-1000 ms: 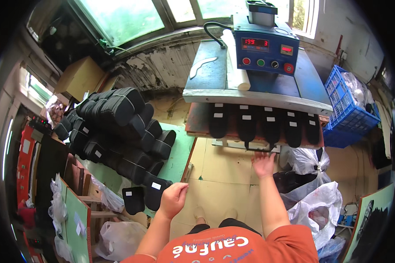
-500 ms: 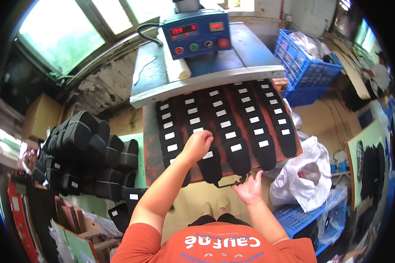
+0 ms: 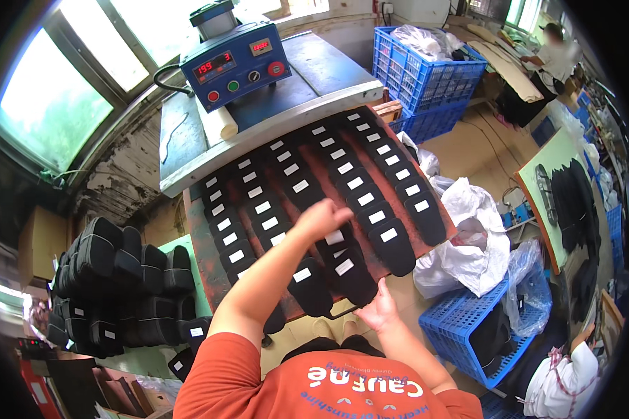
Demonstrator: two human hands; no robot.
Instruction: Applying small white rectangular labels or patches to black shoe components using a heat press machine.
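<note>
Overlapping rows of black, round-ended pads [image 3: 393,248] with small white labels lie on a reddish board [image 3: 437,241], which extends from under the blue press [image 3: 241,63]. My left hand [image 3: 321,220] is closed over a middle row, its fingers bent down and bunched together. Whatever they may pinch is hidden. At the board's near edge, my right hand [image 3: 379,309] has its thumb raised and its other fingers at the end of a dark handle [image 3: 344,312]. Those fingers are partly hidden and seem curled on it.
On a green-topped table at left, black padded pieces [image 3: 94,262] are stacked. A white sack [image 3: 461,237] and a blue basket [image 3: 461,328] stand to the right. Blue crates [image 3: 426,77] are behind. Another person [image 3: 555,59] is far right; a white-sleeved arm [image 3: 562,380] shows lower right.
The view has turned, shifting the press and board leftward in the picture. My left hand has gone from one pad row to another, farther right. My right hand stays by the handle.
</note>
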